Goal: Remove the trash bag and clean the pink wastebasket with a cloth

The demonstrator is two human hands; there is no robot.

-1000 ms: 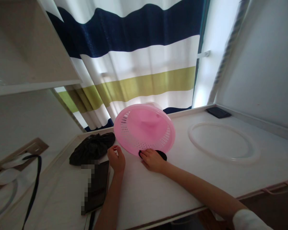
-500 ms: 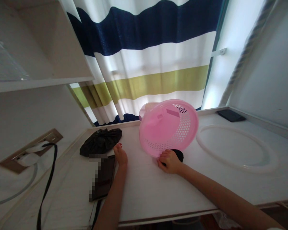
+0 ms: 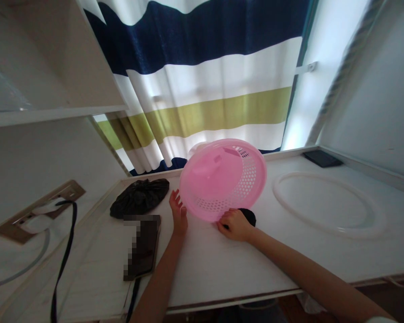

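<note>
A pink basket point(image 3: 215, 179) with a perforated side stands tilted over the white table, its open side towards me. My right hand point(image 3: 234, 224) is closed at the basket's lower rim, with a black object point(image 3: 248, 217) partly hidden behind and under it; black also shows between the fingers. At the basket's left rim is my left hand point(image 3: 179, 214), fingers spread and holding nothing; whether it touches the rim is hard to tell.
A black plastic bag point(image 3: 139, 197) and a phone point(image 3: 144, 246) lie on the left. To the right are a round translucent lid point(image 3: 326, 204) and a dark flat device point(image 3: 322, 158). A power strip point(image 3: 37, 213) with cables is at far left; a striped curtain point(image 3: 205, 112) hangs behind.
My left hand has moved right and up to the basket's left rim, its fingers now spread. The basket has shifted left and leans further, and the view has turned slightly.
</note>
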